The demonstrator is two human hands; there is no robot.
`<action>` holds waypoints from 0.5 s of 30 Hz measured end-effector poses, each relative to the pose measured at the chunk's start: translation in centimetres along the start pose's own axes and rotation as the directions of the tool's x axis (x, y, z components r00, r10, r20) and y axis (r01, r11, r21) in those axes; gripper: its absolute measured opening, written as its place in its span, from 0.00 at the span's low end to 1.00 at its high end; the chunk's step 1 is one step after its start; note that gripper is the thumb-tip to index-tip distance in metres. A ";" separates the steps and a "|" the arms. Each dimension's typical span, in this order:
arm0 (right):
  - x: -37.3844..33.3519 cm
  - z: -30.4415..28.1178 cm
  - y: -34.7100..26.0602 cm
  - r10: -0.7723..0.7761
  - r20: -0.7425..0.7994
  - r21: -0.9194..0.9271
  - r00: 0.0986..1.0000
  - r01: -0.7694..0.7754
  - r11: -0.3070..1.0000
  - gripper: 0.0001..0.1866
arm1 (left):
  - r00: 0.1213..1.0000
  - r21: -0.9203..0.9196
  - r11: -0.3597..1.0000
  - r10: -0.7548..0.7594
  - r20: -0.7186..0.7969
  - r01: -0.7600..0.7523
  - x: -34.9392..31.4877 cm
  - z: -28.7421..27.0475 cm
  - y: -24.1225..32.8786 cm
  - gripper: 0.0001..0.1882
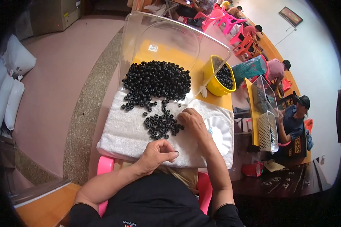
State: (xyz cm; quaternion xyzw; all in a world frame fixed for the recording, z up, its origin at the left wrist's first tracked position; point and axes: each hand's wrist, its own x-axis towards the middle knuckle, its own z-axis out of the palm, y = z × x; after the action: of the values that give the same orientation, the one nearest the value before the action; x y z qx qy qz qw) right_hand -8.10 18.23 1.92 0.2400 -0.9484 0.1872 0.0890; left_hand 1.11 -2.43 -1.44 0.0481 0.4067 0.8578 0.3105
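Observation:
Over the near edge of a white towel (pixel 117 130), my left hand (pixel 155 156) is closed in a pinch. Something small and dark shows at its thumb tip, too small to name. My right hand (pixel 194 123) is bent down at the right edge of a small pile of black ring-shaped beads (pixel 161 125). Its fingers are curled together, and their tips are partly hidden, so what they hold is not visible. Behind this pile, a larger heap of the same black beads (pixel 157 79) spills from a clear plastic bin (pixel 210 38) lying on its side onto the towel.
A yellow tub (pixel 219 87) with black pieces stands right of the bin. A white fluted dish (pixel 221 132) lies beside my right forearm. Further right, a co-worker (pixel 294 121) sits by a white perforated basket (pixel 269 132). White sacks (pixel 12 102) rest on the floor at left.

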 end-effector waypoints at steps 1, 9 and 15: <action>-0.2 0.3 0.3 -0.019 -0.022 0.008 1.000 0.019 1.000 0.05 | 1.000 0.002 1.000 0.001 -0.001 -0.001 0.0 0.0 0.1 0.08; -0.1 0.5 1.5 -0.033 0.079 -0.107 0.996 0.041 0.993 0.06 | 1.000 0.017 1.000 0.011 0.000 -0.011 0.0 0.1 0.2 0.08; 0.1 0.5 0.5 0.069 0.149 -0.233 0.986 -0.032 0.972 0.09 | 1.000 0.005 1.000 0.023 -0.003 -0.023 0.0 -0.1 0.1 0.08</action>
State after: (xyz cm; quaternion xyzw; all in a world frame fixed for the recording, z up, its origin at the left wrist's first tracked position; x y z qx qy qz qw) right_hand -8.47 18.37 1.32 0.2177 -0.9735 0.0589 0.0369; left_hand 0.97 -2.54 -1.41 0.0522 0.4085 0.8604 0.3000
